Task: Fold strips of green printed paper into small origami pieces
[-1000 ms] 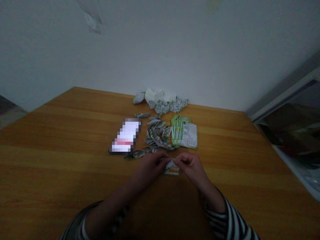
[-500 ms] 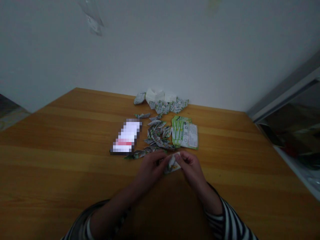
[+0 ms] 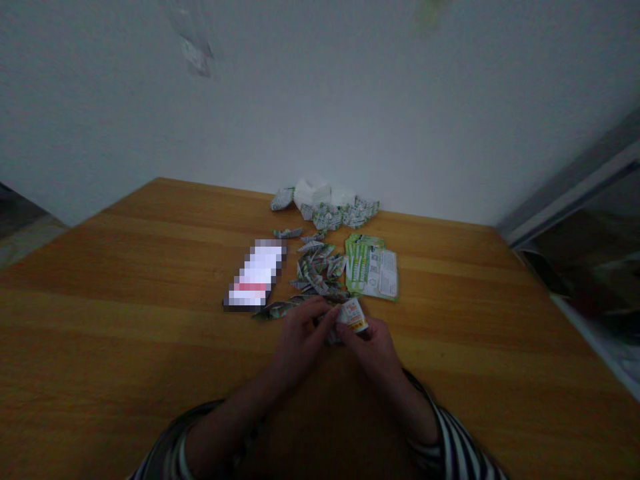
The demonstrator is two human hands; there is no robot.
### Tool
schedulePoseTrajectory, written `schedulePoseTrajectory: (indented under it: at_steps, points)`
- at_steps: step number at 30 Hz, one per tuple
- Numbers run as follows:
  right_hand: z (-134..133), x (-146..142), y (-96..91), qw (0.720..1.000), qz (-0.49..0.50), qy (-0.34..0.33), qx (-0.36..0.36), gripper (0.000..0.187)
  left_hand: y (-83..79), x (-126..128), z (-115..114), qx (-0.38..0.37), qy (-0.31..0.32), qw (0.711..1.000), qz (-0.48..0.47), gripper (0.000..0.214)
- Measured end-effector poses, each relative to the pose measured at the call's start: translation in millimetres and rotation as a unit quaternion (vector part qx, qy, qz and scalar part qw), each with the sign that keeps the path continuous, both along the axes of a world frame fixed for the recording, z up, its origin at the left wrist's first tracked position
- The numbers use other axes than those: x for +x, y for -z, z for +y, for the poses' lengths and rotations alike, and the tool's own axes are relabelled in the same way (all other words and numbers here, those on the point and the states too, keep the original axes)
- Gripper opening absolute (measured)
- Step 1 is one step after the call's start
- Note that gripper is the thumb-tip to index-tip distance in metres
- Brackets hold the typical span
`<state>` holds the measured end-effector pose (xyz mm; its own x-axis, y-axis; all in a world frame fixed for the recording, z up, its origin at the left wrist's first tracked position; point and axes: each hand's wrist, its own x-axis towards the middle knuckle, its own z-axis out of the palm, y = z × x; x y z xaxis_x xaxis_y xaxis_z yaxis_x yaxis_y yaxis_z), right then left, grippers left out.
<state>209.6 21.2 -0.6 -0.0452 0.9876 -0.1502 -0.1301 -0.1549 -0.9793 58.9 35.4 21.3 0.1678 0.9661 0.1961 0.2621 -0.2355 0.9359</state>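
Between my two hands is a small folded piece of printed paper [image 3: 354,315], white with red and yellow print on the side facing up. My left hand [image 3: 303,335] pinches its left side, and my right hand [image 3: 374,348] grips it from the right with the thumb on top. Fingers cover part of the paper, so its full shape is hidden. Just beyond my hands lie several folded printed paper pieces [image 3: 316,270], loosely heaped. To their right is a fanned stack of flat green-and-white printed sheets [image 3: 383,275].
A phone [image 3: 256,275] with a lit, blurred screen lies left of the folded pieces. Against the wall [image 3: 320,100] sit more folded printed papers [image 3: 327,217] and white tissue-like material [image 3: 311,193]. All rest on a wooden table [image 3: 150,280].
The paper in my hands has been turned or folded, so its red-and-yellow printed face now shows. My right hand has shifted slightly down and left, its thumb lower. The view has moved slightly.
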Motion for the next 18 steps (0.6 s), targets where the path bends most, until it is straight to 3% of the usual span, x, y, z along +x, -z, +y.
schedulePoseTrajectory:
  at_steps: [8, 11, 13, 14, 16, 18]
  points:
    - [-7, -12, -0.2, 0.997, 0.002, 0.067, 0.047, 0.02, 6.7, 2, 5, -0.059, -0.018, 0.988, -0.141, 0.027]
    - [-8, -7, -0.4, 0.984, -0.086, 0.106, 0.113, 0.013, 6.8, 1, 7, -0.054, -0.02, 0.989, -0.137, 0.025]
    - [-6, 2, -0.4, 0.943, -0.213, 0.142, 0.212, 0.01, 4.8, 0, 7, -0.016, -0.042, 0.995, -0.091, 0.019]
    - [-5, 8, -0.7, 0.908, -0.274, 0.152, 0.277, 0.009, 3.4, -1, 6, 0.008, -0.056, 0.996, -0.065, 0.018]
    - [-1, 20, -1.8, 0.844, -0.356, 0.124, 0.382, 0.013, 0.9, -3, 5, 0.039, -0.058, 0.997, -0.031, 0.028]
    - [2, 28, -3.8, 0.804, -0.4, 0.095, 0.43, 0.022, -0.3, -4, 4, 0.043, -0.023, 0.999, -0.024, 0.037]
